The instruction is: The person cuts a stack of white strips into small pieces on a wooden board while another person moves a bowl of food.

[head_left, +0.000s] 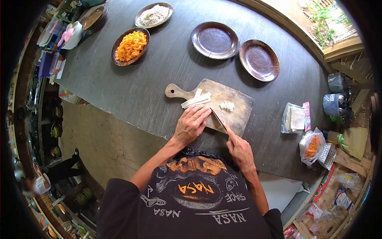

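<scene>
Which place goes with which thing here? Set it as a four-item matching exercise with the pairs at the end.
Things:
1. knife
2. pale strips
3. orange pieces
4. cutting board

Places:
A. heaped in a bowl
B. lying directly on the table
C. in the right hand
D. at the fingers of the left hand

Pairs: 1-C, 2-D, 3-A, 4-B

The right hand (240, 152) hides the handle of the knife (219, 118), the left hand (191, 124) covers part of the pale strips (197, 100), the top edge crops the bench (171, 59), the bottom edge cuts off the dark shirt (187, 221), and single shreds in the small heap (227, 106) are too fine to tell.
</scene>
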